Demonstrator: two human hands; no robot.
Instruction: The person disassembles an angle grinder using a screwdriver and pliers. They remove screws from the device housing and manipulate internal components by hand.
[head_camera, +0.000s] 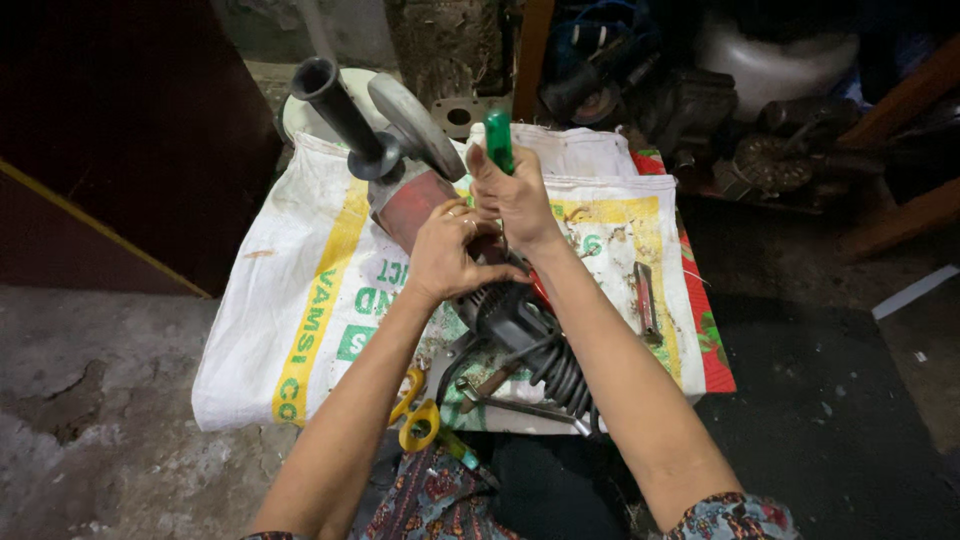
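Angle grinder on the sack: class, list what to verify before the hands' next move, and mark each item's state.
1. Left hand steadies the angle grinder: ok.
2. Right hand grips the green-handled screwdriver: ok.
3. Screwdriver tip seated: cannot tell, hidden by the fingers.
4. Grinder rests on the white sack: ok.
5. Grinder unplugged: cannot tell.
6. Yellow-handled pliers within reach: ok.

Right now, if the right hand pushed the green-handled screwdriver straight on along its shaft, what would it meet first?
The right hand grips the green-handled screwdriver pointing down into the angle grinder, so it would probably meet the grinder's body first. The left hand hides the tip, so the exact spot is unclear.
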